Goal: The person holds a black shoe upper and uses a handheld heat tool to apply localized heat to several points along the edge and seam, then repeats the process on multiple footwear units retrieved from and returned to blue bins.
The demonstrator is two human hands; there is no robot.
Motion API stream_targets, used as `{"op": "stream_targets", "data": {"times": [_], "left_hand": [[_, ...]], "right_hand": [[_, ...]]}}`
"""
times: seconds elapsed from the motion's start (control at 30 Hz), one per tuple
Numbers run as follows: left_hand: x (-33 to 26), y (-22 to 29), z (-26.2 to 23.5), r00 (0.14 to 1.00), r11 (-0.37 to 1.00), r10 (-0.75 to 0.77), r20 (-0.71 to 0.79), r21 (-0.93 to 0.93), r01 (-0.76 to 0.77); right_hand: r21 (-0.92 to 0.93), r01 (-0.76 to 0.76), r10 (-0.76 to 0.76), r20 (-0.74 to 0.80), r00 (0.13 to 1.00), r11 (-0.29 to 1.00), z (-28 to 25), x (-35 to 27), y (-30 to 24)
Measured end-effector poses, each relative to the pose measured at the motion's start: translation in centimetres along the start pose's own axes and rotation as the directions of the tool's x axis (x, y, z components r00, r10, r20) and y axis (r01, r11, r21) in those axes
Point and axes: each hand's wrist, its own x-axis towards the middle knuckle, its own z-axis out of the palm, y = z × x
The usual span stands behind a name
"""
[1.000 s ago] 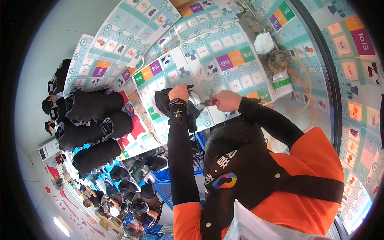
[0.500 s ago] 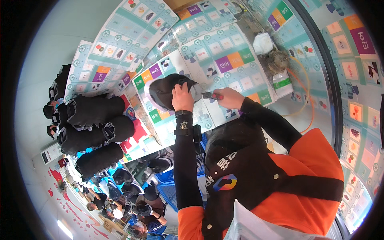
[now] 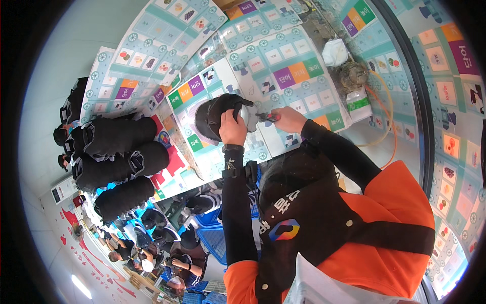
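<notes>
The black cap (image 3: 210, 118) is held by fingers of the left hand (image 3: 233, 128), a red-handled tool (image 3: 273, 117) by those of the right hand (image 3: 290, 120); work appears unfinished.

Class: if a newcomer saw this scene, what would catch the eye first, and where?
Probably the bright orange garment at lower right. Next, near the centre, the left hand holds a black cap over the patterned board, while the right hand grips a red-handled tool beside it. At left, long stacks of black caps stand out.
</notes>
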Motion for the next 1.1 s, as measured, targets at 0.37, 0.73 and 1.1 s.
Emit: {"op": "stream_targets", "data": {"times": [0.37, 0.73, 1.1], "left_hand": [[-6.5, -5.3, -0.5, 0.987, 0.954, -0.112, 0.117, -0.265, 0.140], [-8.8, -5.2, -0.1, 0.986, 0.921, -0.126, 0.107, -0.358, 0.157], [-8.8, -3.7, -1.4, 0.980, 0.946, -0.198, 0.001, -0.262, 0.192]], "right_hand": [[0.073, 0.076, -0.080, 0.050, 0.996, 0.994, 1.5, 1.1, 2.1], [0.051, -0.009, -0.007, 0.298, 0.954, 0.999, 0.8, 0.0, 0.0], [0.171, 0.005, -0.098, 0.539, 0.836, 0.985, -0.3, -0.5, -1.6]]}}
